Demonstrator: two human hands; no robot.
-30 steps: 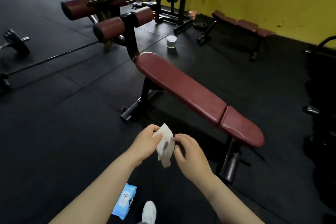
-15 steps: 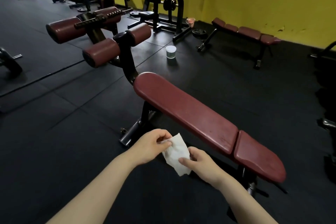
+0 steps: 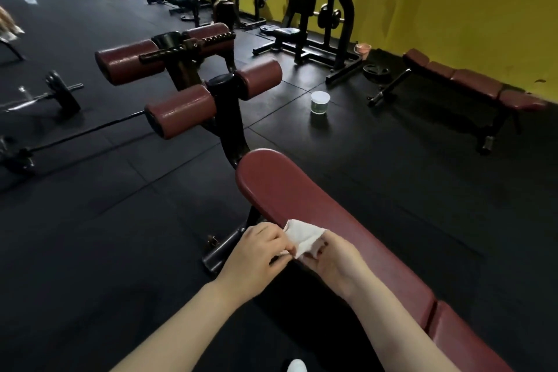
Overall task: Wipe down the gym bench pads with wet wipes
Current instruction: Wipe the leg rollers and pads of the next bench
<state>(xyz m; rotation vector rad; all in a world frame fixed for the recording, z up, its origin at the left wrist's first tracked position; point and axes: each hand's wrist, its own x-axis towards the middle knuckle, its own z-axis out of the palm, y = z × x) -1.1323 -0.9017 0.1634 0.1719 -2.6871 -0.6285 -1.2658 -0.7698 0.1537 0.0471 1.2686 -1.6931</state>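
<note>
Both hands have come forward over the bench since a moment ago: the left hand (image 3: 259, 251) pinches one edge of the wet wipe (image 3: 303, 237), the right hand (image 3: 338, 260) has it draped over curled fingers, seemingly just above the long maroon bench pad (image 3: 302, 199). Wiping looks about to start. Beyond, the roller pads (image 3: 181, 110) wait untouched.

Long pad (image 3: 305, 205): the far half is bare, so a hand can slide along it.
Near end of pad: both hands, left hand (image 3: 256, 254) and right hand (image 3: 338, 263), sit here with the wipe (image 3: 303, 237).
Past the pad's far tip: a black post (image 3: 229, 118) and round roller pads (image 3: 181, 110) block the way (two more behind).
Floor on the right: open, with one white tub (image 3: 320, 102).
Floor on the left: open up to a barbell (image 3: 90, 130).
</note>
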